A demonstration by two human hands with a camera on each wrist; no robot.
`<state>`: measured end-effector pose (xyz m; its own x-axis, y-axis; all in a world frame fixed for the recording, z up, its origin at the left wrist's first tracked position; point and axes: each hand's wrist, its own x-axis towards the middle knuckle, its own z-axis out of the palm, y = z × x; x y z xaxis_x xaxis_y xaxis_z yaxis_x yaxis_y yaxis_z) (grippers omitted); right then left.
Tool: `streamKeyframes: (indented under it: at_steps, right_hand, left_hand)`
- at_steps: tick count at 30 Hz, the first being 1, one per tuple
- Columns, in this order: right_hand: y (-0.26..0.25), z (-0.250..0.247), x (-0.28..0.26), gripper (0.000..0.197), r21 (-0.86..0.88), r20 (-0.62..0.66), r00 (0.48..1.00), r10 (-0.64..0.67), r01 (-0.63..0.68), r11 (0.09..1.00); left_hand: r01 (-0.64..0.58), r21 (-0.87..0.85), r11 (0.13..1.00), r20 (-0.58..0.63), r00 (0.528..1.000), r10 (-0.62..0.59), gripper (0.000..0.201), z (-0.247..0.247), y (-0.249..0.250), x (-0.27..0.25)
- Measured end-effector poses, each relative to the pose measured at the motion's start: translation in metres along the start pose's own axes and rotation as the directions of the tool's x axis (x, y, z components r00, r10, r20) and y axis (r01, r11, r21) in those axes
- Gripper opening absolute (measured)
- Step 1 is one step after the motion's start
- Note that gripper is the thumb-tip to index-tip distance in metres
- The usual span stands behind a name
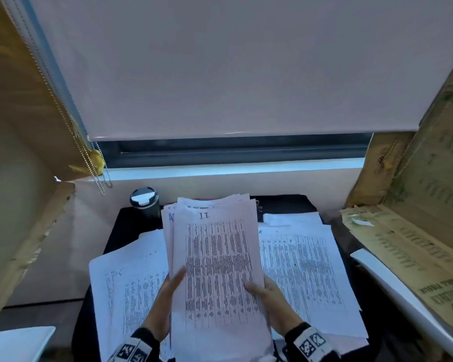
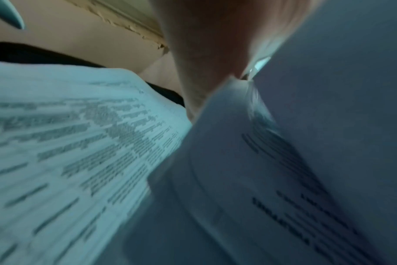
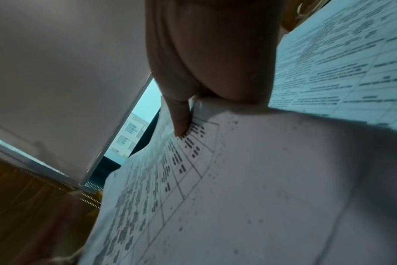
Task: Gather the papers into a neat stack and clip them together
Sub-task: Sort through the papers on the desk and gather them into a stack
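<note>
Above desk [image 1: 123, 228], L/R hands [image 1: 162, 304] [image 1: 272, 301] grip paper stack [image 1: 217, 257]

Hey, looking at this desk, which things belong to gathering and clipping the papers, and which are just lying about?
Part of the job:
held stack, gripped by the left hand and right hand
left loose sheets
right loose sheets

Just lying about:
lidded travel mug
cardboard box
roller blind
bead chain

A travel mug [image 1: 144, 201] stands at the desk's [image 1: 285, 203] far left corner. The left cardboard panel [image 1: 19, 231] and right cardboard panel [image 1: 416, 218] wall its side edges, and loose sheets [image 1: 306, 262] cover the middle.
</note>
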<state>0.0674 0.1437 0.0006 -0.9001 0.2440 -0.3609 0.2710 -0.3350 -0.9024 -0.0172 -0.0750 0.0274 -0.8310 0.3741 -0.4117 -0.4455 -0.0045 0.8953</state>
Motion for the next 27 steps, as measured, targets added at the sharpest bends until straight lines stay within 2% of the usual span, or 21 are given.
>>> streamKeyframes:
  at_steps: [2,4,5,7,9,10,12,15,17,21,24,27]
  right_hand:
    - [-0.002,0.004,0.003,0.026,-0.042,0.022,1.000,0.001,0.000,0.999]
    - [-0.007,0.005,0.009,0.027,-0.139,0.018,0.999,0.027,-0.024,0.990]
    - [-0.006,0.003,0.015,0.034,-0.208,-0.027,0.998,0.048,-0.052,0.977]
    - [0.005,-0.012,0.032,0.038,-0.393,-0.209,0.977,0.028,-0.111,0.913]
    - [0.020,-0.029,0.046,0.036,-0.582,-0.365,0.931,-0.002,-0.226,0.781]
    - [0.028,-0.035,0.050,0.041,-0.634,-0.397,0.917,0.018,-0.288,0.718]
    - [0.036,-0.034,0.051,0.052,-0.702,-0.398,0.917,0.031,-0.326,0.633]
    - [0.035,-0.017,0.051,0.053,-0.780,-0.358,0.934,0.019,-0.310,0.544]
    - [0.038,-0.006,0.053,0.052,-0.813,-0.343,0.939,0.010,-0.302,0.497]
    - [0.046,0.008,0.058,0.037,-0.817,-0.317,0.948,0.023,-0.286,0.500]
    - [0.043,0.008,0.062,0.008,-0.766,-0.310,0.951,-0.013,-0.242,0.595]
    - [0.031,-0.004,0.065,0.009,-0.687,-0.344,0.936,-0.078,-0.194,0.700]
  left_hand:
    - [-0.023,0.101,0.995,-0.043,0.999,0.028,0.058,-0.003,-0.001,0.005]
    - [-0.020,0.138,0.990,-0.091,0.995,0.032,0.057,-0.008,-0.001,0.011]
    - [-0.014,0.141,0.990,-0.115,0.993,0.030,0.054,-0.010,0.000,0.012]
    - [-0.023,0.128,0.991,-0.168,0.985,0.045,0.049,-0.019,-0.001,0.015]
    - [-0.036,0.108,0.994,-0.225,0.972,0.060,0.048,-0.028,-0.005,0.015]
    - [-0.034,0.090,0.995,-0.257,0.965,0.056,0.050,-0.033,-0.007,0.015]
    - [-0.026,0.050,0.998,-0.329,0.944,0.042,0.052,-0.046,-0.010,0.016]
    - [-0.022,-0.007,1.000,-0.404,0.915,0.018,0.051,-0.067,-0.013,0.015]
    - [-0.035,-0.062,0.997,-0.424,0.905,0.005,0.044,-0.077,-0.013,0.011]
    - [-0.042,-0.113,0.993,-0.436,0.900,-0.012,0.049,-0.095,-0.014,0.002]
    - [-0.055,-0.131,0.990,-0.450,0.893,-0.010,0.045,-0.106,-0.014,-0.002]
    - [-0.088,-0.144,0.986,-0.445,0.895,0.015,0.039,-0.114,-0.012,-0.006]
